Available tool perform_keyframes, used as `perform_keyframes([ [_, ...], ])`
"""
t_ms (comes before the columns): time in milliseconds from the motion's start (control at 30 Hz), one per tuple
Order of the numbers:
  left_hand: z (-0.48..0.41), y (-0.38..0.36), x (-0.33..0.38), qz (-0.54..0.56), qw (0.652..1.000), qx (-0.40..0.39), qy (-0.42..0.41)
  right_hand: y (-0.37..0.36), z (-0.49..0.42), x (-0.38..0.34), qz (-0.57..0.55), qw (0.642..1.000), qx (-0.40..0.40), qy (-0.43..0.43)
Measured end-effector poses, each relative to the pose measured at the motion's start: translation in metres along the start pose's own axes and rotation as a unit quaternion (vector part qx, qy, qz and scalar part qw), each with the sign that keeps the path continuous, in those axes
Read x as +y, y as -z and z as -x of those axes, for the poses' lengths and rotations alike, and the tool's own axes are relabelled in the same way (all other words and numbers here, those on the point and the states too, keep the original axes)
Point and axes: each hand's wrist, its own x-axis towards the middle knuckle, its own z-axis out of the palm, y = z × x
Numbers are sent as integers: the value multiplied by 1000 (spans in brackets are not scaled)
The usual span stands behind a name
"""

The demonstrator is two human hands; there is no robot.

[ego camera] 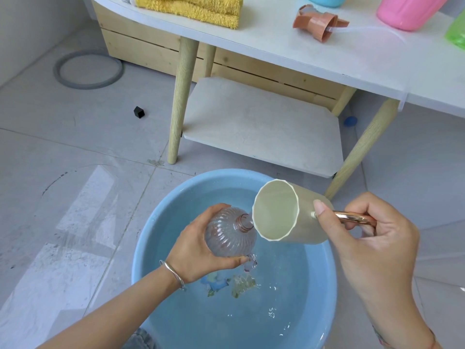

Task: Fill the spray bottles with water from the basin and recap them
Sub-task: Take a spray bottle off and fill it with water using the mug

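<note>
Left hand (198, 250) curls around the ribbed spray bottle (226, 235), uncapped, neck toward 1 o'clock, over the water-filled basin (327, 285). Right hand (372, 238) grips the handle of the cup (276, 212), thumb on its wall; the tipped rim is just beside the neck. Spray head (318, 23) lies on the table (302, 69) at 1 o'clock. Open floor at 9–10; table leg (180, 102) at 11.

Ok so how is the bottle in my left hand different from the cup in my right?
The bottle is clear, ribbed and narrow-necked; the cup is opaque cream with a wide mouth. The left hand grips the bottle round its body; the right hand holds the cup by its handle. Both are held over the blue basin.
</note>
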Motion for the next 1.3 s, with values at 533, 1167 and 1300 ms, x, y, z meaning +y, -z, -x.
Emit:
perform_keyframes([
  [533, 0, -2, 0, 6, 1000, -6, 0, -1, 1, 1, 17, 999, -2, 51],
  [1167, -1, -1, -2, 1, 1000, -6, -4, -1, 1, -2, 58, 991, -5, 117],
  [1300, -1, -1, -3, 0, 1000, -3, -4, -1, 1, -3, 70, 989, -5, 128],
])
